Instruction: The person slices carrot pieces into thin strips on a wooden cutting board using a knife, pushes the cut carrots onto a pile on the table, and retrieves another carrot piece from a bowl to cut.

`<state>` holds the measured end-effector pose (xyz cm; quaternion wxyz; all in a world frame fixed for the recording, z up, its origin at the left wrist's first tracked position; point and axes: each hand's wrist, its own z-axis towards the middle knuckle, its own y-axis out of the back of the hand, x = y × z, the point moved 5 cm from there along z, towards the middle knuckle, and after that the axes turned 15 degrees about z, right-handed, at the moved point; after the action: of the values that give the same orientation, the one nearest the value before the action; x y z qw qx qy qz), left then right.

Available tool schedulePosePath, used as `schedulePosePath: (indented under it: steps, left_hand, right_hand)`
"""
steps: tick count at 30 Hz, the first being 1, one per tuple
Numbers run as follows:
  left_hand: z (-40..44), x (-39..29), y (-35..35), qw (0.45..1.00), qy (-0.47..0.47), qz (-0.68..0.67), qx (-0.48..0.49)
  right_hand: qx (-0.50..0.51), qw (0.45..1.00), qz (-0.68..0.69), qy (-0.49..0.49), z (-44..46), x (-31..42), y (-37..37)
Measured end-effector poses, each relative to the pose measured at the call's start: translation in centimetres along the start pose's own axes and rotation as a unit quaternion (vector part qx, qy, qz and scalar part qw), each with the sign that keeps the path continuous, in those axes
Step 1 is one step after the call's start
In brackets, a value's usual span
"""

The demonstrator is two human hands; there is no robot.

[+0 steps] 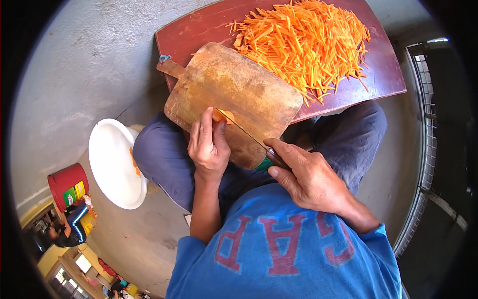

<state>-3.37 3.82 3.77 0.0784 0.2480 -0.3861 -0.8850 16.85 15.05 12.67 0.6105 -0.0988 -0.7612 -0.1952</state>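
My left hand presses its fingertips around a small orange carrot piece near the lower left part of the worn wooden cutting board. Wrapped round the handle of a knife is my right hand, at the board's lower right side. The blade slants up and left across the board, its tip beside the carrot piece and close to my left fingers. The fingers partly hide the carrot. The board lies tilted, partly on the red table and partly over my lap.
A large heap of carrot strips covers much of the tabletop beyond the board. On the floor at left stands a white basin with some orange pieces. Farther off are a red bucket and another person. A metal grille runs along the right.
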Motion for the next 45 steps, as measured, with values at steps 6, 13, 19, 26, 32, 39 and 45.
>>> schedulePosePath:
  steps: [6,13,19,26,32,39,45]
  left_hand:
    - [0.1,0.0,0.0,1.000,0.002,-0.006,-0.003]
    - [-0.2,-0.2,0.0,1.000,-0.015,0.019,-0.008]
    - [0.0,-0.2,0.1,1.000,-0.016,0.009,-0.021]
    - [-0.2,-0.6,-0.1,0.999,-0.033,0.017,-0.030]
    - [-0.6,-0.1,-0.4,1.000,0.005,0.008,-0.010]
    - [-0.9,0.1,-0.4,1.000,0.018,-0.004,-0.020]
    - [-0.8,0.1,-0.6,0.999,0.017,-0.011,-0.034]
  right_hand:
    - [0.004,0.999,0.010,0.034,0.4,-0.7,-0.2]
    - [0.026,0.999,-0.027,-0.006,0.8,0.4,-0.3]
    - [0.047,0.998,-0.047,0.005,1.7,0.7,-0.7]
    - [0.070,0.994,-0.079,0.004,4.1,-1.2,-1.2]
    - [0.075,0.991,-0.113,-0.013,6.3,-4.0,-1.0]
    - [0.038,0.998,-0.047,0.019,4.6,-1.9,0.8]
    - [0.033,0.999,-0.016,0.031,3.1,0.2,0.9]
